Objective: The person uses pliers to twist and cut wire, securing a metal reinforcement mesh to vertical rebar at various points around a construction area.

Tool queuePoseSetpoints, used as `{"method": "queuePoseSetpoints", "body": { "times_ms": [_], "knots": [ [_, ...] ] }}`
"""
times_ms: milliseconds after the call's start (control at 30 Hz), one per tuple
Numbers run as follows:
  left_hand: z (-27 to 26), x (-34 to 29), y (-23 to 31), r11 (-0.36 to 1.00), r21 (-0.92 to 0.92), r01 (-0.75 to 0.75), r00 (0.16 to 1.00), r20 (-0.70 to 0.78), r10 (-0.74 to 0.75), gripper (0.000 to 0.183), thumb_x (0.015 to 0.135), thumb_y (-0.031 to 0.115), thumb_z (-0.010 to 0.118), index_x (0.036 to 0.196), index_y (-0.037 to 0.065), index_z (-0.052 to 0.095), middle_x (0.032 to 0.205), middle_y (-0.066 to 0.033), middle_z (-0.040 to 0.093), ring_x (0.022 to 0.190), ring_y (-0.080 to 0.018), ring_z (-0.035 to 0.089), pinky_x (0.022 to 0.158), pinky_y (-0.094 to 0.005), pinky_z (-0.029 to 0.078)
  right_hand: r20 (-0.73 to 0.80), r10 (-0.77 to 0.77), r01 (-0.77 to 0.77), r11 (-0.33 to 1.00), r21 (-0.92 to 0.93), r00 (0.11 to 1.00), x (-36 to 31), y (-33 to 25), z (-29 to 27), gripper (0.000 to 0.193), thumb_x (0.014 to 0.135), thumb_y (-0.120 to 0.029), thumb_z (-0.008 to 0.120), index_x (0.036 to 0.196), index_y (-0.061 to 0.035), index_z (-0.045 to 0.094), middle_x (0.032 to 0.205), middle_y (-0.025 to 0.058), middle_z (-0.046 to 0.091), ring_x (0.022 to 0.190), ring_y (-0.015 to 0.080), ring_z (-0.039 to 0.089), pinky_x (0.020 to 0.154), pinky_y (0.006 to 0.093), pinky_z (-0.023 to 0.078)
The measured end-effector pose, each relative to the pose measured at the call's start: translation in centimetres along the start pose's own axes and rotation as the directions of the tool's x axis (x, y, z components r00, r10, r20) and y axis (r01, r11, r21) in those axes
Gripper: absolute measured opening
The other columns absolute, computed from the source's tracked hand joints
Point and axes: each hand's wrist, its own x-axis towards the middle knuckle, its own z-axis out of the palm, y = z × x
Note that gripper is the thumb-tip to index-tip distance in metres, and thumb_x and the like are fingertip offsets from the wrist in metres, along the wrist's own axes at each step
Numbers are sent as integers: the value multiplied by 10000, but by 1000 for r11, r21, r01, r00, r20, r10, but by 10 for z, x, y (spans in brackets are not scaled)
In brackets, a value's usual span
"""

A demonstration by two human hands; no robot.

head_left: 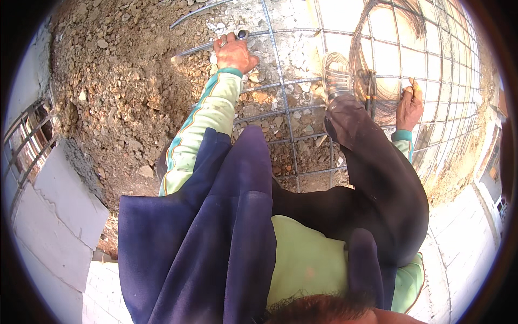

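My left hand (pixel 234 55) is closed at the free end of a steel reinforcing bar (pixel 195 50), low over the rubble. A dark round end (pixel 243 34) of a tool sticks out beside its fingers; the hand hides the rest. My right hand (pixel 410 106) is over the rebar mesh (pixel 284 89), thumb and fingers pinched together. Whatever is between those fingertips is too small to make out. Between my hands, a bundle of thin tie wire (pixel 357 46) lies looped across the mesh. A dark upright object with orange bands (pixel 370 92) stands between my foot and the wire.
My sandalled foot (pixel 337 75) is on the mesh, with my bent knee in front of the right forearm. Loose soil and stones (pixel 124 102) cover the left side. Pale blocks (pixel 59 216) edge the lower left, and a pale wall (pixel 467 237) the lower right.
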Motion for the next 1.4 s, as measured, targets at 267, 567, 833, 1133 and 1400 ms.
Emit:
{"method": "queuePoseSetpoints", "body": {
  "times_ms": [267, 567, 833, 1133, 1400],
  "knots": [
    [-11, 21, 1, 997, -59, 43, 998, 47, -40, 781, 804, 552, 653, 1460, 154, 507, 1421, -213, 486, 1367, -384, 444, 1199, -553, 165, 237, -461, 475, 880, -6, 855, 48, -113, 7, 280, 1007, -215, 552, 1253, -182, 681, 1122, 112, 714, 950, 302, 687, 812, 354, 529],
    [19, -2, 31, 943, -331, 45, 949, -282, -144, 433, 865, 381, 667, 1205, 113, 689, 1273, -231, 632, 1240, -358, 565, 1116, -543, 344, 579, -535, 712, 693, -117, 616, 92, -142, 79, 293, 987, -299, 503, 1199, -188, 672, 1011, 108, 698, 939, 343, 654, 778, 453, 518],
    [69, 5, 40, 709, -702, 61, 939, -201, -280, 414, 901, 277, 665, 1253, 61, 653, 1150, -249, 673, 1092, -402, 635, 955, -457, 491, 739, -463, 680, 733, 9, 489, 116, -163, 146, 299, 924, -187, 462, 1131, -128, 669, 1023, 167, 702, 993, 383, 646, 835, 506, 499],
    [70, 12, 53, 704, -706, 80, 958, -141, -251, 479, 861, 269, 703, 1252, 5, 620, 1231, -292, 589, 1141, -445, 575, 1002, -466, 462, 830, -545, 765, 584, 272, 121, 153, -159, 235, 251, 881, -181, 524, 1022, -73, 701, 1077, 160, 697, 991, 357, 652, 856, 459, 505],
    [81, 19, 63, 737, -675, -2, 898, -325, -296, 505, 831, 166, 696, 1305, 17, 607, 1269, -268, 558, 1072, -453, 603, 976, -474, 488, 885, -456, 593, 689, 417, -93, 154, -181, 273, 253, 908, -234, 557, 1029, -77, 714, 1042, 109, 709, 989, 270, 648, 852, 410, 495]
  ]
}}
